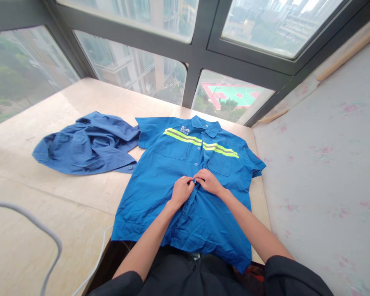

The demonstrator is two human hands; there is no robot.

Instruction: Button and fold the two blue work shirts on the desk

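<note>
A blue short-sleeved work shirt (154, 185) lies spread front side up, its collar toward the window. Yellow-green reflective stripes cross its chest, below a white logo. Both of my hands meet at the middle of the front placket, around a small button (195, 181). My left hand (183, 190) pinches the cloth on the left of that button. From the other side, the fingers of my right hand (208, 181) are closed on the placket edge. More buttons show higher up the front. Whether this button sits in its hole is too small to tell.
To the left lies a crumpled darker blue garment (89, 144), touching the shirt's sleeve. A thick grey cable (54, 238) and a thin white cord (101, 246) run at the lower left. Windows border the pale ledge (64, 193); a flowered wall (320, 172) stands right.
</note>
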